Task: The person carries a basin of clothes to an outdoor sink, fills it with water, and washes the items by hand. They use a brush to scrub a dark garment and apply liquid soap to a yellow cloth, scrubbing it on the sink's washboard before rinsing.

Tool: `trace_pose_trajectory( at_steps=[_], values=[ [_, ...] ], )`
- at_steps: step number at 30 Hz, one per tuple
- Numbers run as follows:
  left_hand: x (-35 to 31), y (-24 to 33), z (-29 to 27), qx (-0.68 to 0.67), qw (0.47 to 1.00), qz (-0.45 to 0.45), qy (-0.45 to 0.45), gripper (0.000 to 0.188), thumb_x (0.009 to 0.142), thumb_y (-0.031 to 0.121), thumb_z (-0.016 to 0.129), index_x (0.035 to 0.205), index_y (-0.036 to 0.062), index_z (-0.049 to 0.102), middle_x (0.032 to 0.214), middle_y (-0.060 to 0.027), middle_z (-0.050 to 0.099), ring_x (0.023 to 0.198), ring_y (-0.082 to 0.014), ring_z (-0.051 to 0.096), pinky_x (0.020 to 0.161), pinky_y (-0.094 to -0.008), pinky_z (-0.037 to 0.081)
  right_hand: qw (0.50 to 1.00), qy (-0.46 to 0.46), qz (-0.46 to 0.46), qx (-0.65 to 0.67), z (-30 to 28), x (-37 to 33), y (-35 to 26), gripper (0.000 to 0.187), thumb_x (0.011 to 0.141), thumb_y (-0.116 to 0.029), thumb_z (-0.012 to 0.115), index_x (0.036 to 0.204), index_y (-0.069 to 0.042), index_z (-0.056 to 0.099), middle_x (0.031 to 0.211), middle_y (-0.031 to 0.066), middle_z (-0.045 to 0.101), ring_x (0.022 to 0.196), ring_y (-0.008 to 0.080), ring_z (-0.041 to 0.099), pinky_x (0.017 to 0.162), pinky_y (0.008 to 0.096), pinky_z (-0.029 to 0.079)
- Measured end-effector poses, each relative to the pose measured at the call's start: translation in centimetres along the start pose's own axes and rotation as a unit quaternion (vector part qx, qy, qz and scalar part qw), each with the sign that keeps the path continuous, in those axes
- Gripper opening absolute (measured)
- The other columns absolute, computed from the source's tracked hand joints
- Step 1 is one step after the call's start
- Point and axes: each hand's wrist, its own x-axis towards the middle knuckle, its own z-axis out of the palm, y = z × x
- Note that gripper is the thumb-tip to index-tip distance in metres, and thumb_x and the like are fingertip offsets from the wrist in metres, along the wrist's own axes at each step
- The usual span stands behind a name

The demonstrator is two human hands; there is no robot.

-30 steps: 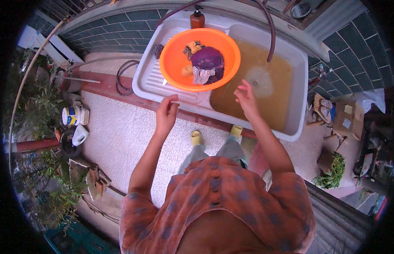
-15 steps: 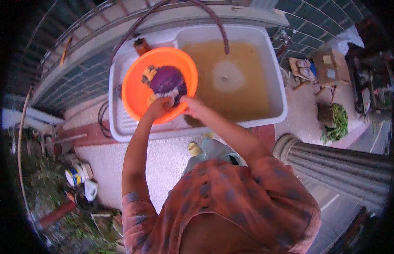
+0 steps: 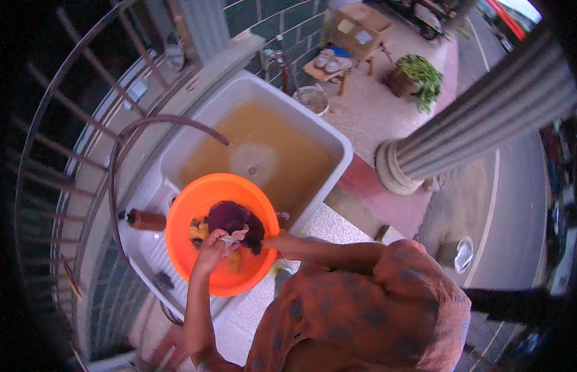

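Observation:
An orange plastic basin [image 3: 258,280] stands tilted or level, I cannot tell which, over the ribbed side of a white wash sink [image 3: 338,144]. In it lie a dark purple cloth [image 3: 227,217] and a yellow patterned piece of cloth [image 3: 198,232]. My left hand [image 3: 210,247] is closed on a pale pinkish cloth [image 3: 237,237] inside the basin. At the basin's right rim, my right hand [image 3: 284,244] grips the edge; its fingertips are partly hidden.
A brown hose [image 3: 195,125] arches over the sink, its end above the brownish basin floor and drain [image 3: 252,171]. A brown bottle [image 3: 146,220] lies beside the orange basin. Beyond are a bucket [image 3: 313,99], a cardboard box [image 3: 358,32], a potted plant [image 3: 418,77] and a fluted column [image 3: 468,118].
My view has swung to the right, so the sink appears slanted and the street shows more. My left hand now lifts the pale cloth in a bunch; the right hand stays by the basin rim.

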Motion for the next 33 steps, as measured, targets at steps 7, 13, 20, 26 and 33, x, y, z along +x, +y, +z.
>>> trace_pose_trajectory(
  at_steps=[7, 13, 20, 26, 33],
  values=[
    [-0.1, 11.9, 1.3, -0.169, 0.976, 0.137, -0.018, 0.014, 0.077, 0.003, 0.038, 0.084, 0.0112, 0.047, 0.061, 0.0012, 0.044, 0.048, -0.0061, 0.037, 0.039, -0.0191, 0.027, 0.987, 0.080, -0.125, 0.063, -3.7, -2.9, -0.3, 0.049, 0.072, 0.004, 0.050, 0.120, -0.004, 0.041, 0.111, 0.0106, 0.053, 0.098, 0.0242, 0.055, 0.079, 0.0395, 0.049],
    [-0.9, 19.4, 1.3, -0.281, 0.913, 0.275, -0.106, 0.008, 0.085, 0.008, 0.041, 0.092, 0.0102, 0.044, 0.063, 0.0003, 0.041, 0.047, -0.0064, 0.036, 0.039, -0.0182, 0.028, 0.946, 0.158, -0.241, 0.146, -4.2, -6.0, -3.4, 0.034, 0.074, 0.002, 0.047, 0.107, -0.006, 0.046, 0.096, 0.0069, 0.056, 0.078, 0.0198, 0.058, 0.059, 0.0296, 0.051],
    [-2.5, 23.4, 0.6, -0.293, 0.889, 0.338, -0.097, 0.017, 0.079, 0.001, 0.038, 0.093, 0.0088, 0.042, 0.063, -0.0012, 0.041, 0.045, -0.0077, 0.031, 0.042, -0.0197, 0.028, 0.922, 0.214, -0.275, 0.168, -10.4, -6.9, -7.3, 0.032, 0.075, 0.000, 0.046, 0.107, -0.004, 0.042, 0.099, 0.0091, 0.052, 0.087, 0.0231, 0.058, 0.069, 0.0346, 0.053],
    [-1.5, 18.8, 0.2, -0.305, 0.912, 0.269, 0.041, 0.024, 0.076, -0.002, 0.039, 0.098, 0.0074, 0.044, 0.064, -0.0039, 0.043, 0.047, -0.0084, 0.032, 0.042, -0.0199, 0.027, 0.900, 0.242, -0.270, 0.241, -13.9, -6.9, -10.2, 0.033, 0.077, 0.000, 0.044, 0.110, -0.006, 0.039, 0.101, 0.0085, 0.051, 0.088, 0.0242, 0.057, 0.071, 0.0367, 0.053],
    [-0.4, 11.8, 0.0, -0.310, 0.926, 0.189, 0.109, 0.023, 0.074, -0.002, 0.037, 0.093, 0.0077, 0.045, 0.067, -0.0032, 0.045, 0.053, -0.0080, 0.035, 0.042, -0.0190, 0.029, 0.894, 0.235, -0.317, 0.213, -16.8, -5.6, -12.5, 0.025, 0.077, -0.004, 0.044, 0.102, -0.005, 0.046, 0.094, 0.0059, 0.054, 0.083, 0.0198, 0.056, 0.068, 0.0335, 0.053]
  ],
)
